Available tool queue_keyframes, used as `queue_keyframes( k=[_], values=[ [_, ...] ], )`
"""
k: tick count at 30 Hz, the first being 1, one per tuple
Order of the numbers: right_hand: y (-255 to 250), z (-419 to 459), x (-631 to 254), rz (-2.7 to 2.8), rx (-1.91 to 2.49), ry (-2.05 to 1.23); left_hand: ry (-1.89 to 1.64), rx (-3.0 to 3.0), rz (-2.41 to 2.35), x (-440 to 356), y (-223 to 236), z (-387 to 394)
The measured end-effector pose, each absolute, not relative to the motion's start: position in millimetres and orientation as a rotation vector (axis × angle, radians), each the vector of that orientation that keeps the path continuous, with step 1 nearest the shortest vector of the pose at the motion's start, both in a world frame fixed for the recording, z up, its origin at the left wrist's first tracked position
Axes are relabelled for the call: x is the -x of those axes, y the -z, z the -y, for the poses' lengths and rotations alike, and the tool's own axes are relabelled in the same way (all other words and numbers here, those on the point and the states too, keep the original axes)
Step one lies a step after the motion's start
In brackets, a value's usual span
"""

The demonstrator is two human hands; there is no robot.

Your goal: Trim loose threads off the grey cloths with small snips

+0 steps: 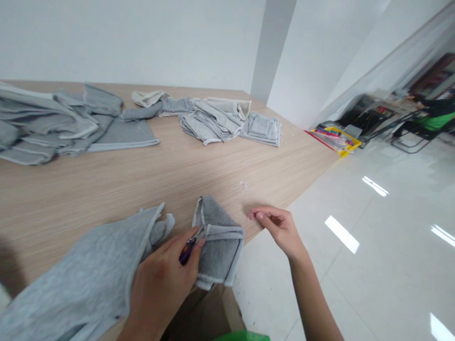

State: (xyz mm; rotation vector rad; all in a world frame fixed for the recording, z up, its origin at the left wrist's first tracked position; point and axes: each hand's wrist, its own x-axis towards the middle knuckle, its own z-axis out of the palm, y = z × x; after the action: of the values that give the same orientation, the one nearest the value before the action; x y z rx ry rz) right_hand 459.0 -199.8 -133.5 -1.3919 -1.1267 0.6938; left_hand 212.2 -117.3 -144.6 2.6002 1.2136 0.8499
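Observation:
My left hand (pixel 161 272) is closed around small thread snips (pixel 187 250) with a purple handle. Their metal tip lies against a folded grey fabric piece (pixel 219 258) with pale stitched seams, at the table's front edge. The thumb touches that cloth. Left of the wrist spreads a larger light-grey fabric piece (pixel 88 270), which hangs off the front edge. To the right, apart from the cloth, my right hand (pixel 279 225) hovers over the table edge with its fingertips pinched together. Whatever may be between them is too small to make out.
Thread scraps (pixel 243 184) lie on the wooden table (pixel 170 175). Along its back sit a grey fabric heap (pixel 53 121) and folded fabric stacks (pixel 216 118). A yellow basket (pixel 343 142) stands beyond the right end. A person (pixel 439 111) sits far right.

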Motion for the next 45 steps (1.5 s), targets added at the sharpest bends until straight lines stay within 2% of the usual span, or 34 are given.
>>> queue_keyframes(
  k=[5, 14, 23, 32, 39, 45],
  values=[
    [137, 205, -445, 1.353, 1.449, -0.562, -0.819, -2.569, -1.241, -209, 150, 116],
    [129, 192, -446, 1.546, 1.382, -0.761, -0.832, -2.513, -1.255, -212, 151, 115],
    [126, 192, -450, 1.643, 1.405, -0.819, -0.789, -2.485, -1.275, -211, 150, 116],
    [129, 189, -442, 1.675, 1.454, -0.662, -0.768, -2.468, -1.282, -212, 152, 115],
    [131, 188, -447, 1.430, 1.459, -0.632, -0.781, -2.486, -1.262, -210, 152, 116],
    [114, 158, -482, 1.198, 1.574, -0.279, -0.781, -2.478, -1.247, -209, 154, 115]
  ],
)
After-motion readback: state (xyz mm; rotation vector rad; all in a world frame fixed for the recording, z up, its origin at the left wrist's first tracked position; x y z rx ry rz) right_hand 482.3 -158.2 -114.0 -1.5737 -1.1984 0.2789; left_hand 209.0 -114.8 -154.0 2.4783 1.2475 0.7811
